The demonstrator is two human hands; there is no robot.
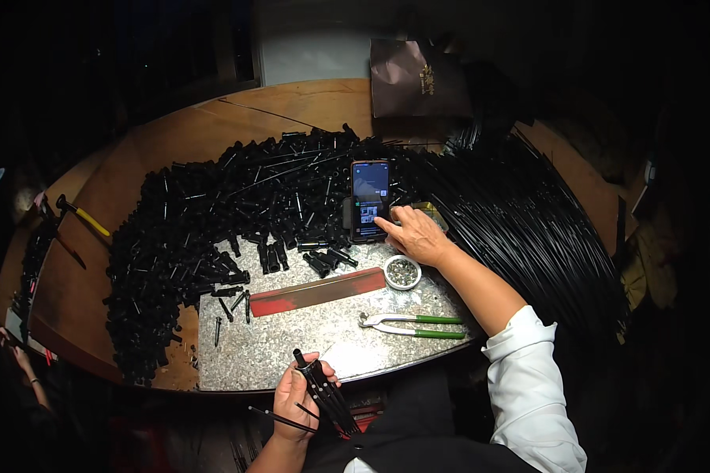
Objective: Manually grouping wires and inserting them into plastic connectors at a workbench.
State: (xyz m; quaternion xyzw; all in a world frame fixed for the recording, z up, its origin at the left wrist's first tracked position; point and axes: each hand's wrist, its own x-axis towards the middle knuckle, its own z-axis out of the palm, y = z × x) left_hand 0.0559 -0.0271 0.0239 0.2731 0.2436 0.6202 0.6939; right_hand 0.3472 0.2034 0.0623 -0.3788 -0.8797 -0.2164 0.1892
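Note:
My left hand (290, 402) is closed around a bundle of thin black rods (328, 396), which fan downward from a short black tube at the top; they look like umbrella ribs on a hub. It is just in front of the near edge of the speckled grey slab (339, 339). My right hand (420, 236) reaches forward with its index finger stretched out, the tip at the lower part of the screen of an upright smartphone (371, 185). Nothing is held in that hand. The phone is lit and leans in a dark stand.
Black tubular plastic pieces (189, 229) heap across the left and back. Long black rods (528, 229) lie at the right. On the slab are a red bar (315, 292), a white cup of small metal parts (403, 273) and green-handled pincers (418, 325). A brown bag (414, 87) stands behind.

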